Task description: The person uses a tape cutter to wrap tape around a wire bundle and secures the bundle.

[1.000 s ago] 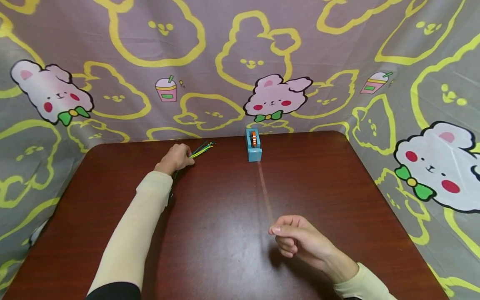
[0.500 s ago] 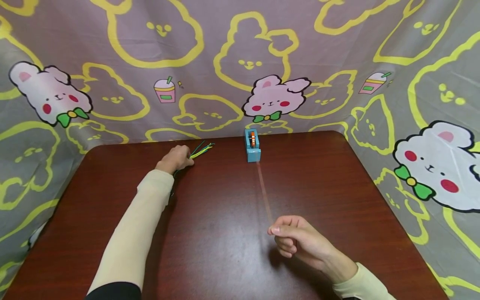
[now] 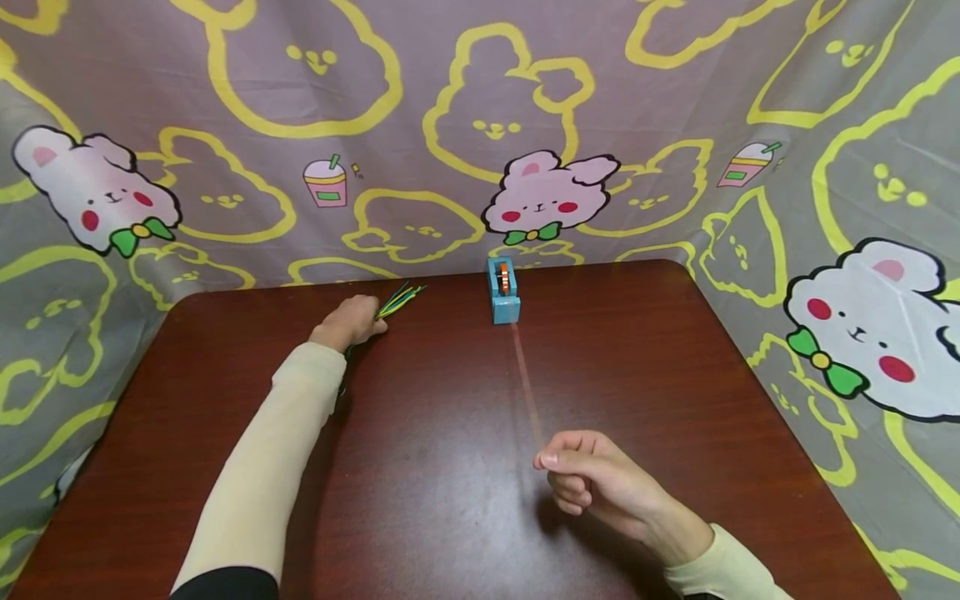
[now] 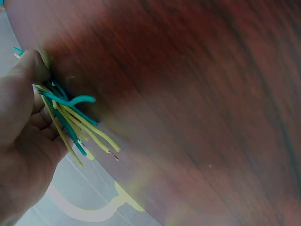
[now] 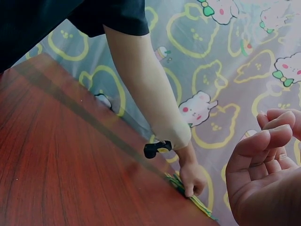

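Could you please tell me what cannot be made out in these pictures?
Head: the end of the tape strip, hidden by the right hand.
Left wrist: the gripped middle of the wires, hidden by the left hand.
Right wrist: part of the right hand, cut off by the right edge.

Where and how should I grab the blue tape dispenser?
Probably by the two long sides of the blue tape dispenser, from above: its body is narrow, while the orange part sits in its open top and the tape strip runs off its near end.
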A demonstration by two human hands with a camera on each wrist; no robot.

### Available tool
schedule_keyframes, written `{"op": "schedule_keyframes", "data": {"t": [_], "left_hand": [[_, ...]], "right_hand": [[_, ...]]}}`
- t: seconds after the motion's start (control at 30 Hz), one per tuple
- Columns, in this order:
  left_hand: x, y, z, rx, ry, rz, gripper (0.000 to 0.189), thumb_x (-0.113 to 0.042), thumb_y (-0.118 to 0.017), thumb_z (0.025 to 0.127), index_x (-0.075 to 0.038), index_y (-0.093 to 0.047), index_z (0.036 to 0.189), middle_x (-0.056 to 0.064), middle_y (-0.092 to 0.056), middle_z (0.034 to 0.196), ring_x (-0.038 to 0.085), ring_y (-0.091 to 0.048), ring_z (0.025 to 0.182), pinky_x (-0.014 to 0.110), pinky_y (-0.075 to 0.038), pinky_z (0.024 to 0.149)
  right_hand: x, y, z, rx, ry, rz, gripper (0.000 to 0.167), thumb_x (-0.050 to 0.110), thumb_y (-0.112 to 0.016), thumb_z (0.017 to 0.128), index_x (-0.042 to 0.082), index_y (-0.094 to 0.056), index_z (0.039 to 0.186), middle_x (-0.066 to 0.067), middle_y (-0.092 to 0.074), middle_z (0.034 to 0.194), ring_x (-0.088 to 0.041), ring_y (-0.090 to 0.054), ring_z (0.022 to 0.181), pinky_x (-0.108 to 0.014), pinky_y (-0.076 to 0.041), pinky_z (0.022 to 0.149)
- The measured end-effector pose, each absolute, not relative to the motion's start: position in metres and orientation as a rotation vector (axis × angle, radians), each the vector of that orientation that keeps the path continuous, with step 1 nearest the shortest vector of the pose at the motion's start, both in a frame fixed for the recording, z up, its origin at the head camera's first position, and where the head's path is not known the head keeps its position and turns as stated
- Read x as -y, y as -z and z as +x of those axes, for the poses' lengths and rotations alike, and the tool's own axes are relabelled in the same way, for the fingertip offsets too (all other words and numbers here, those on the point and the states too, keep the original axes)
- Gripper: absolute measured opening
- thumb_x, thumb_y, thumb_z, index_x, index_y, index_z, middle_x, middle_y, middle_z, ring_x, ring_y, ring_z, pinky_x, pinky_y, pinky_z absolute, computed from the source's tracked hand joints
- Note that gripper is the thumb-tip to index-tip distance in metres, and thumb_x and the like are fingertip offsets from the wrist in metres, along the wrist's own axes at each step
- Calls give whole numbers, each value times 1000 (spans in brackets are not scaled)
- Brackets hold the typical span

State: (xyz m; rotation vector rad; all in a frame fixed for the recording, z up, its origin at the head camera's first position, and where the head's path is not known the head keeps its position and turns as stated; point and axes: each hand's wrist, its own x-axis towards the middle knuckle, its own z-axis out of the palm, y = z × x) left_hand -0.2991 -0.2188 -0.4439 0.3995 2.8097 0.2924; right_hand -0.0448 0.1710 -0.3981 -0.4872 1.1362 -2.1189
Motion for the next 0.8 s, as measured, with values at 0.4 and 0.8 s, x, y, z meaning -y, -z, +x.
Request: {"op": "schedule_keyframes", "data": {"t": [0.4,0.8], "left_hand": [[220,435,-293,-2790,-242,432,24,-22,-59,102,-4,-51,87,10,-52,78,27,-50,72,44,-43,71],[228,424,-287,-2726,-386,431,19,-7,-48,105,0,-63,99,20,-67,105,25,-57,81,38,-41,71]], "right_hand": [[-171,397,-45,-1139,2119,-481,30,-1,-44,103,9,-73,104,9,-48,63,-6,-37,53,-20,-39,57],[-168,397,-45,-1145,2123,-483,30,-1,-44,103,9,-73,103,8,-47,62,-6,-36,53,-20,-38,56]]}}
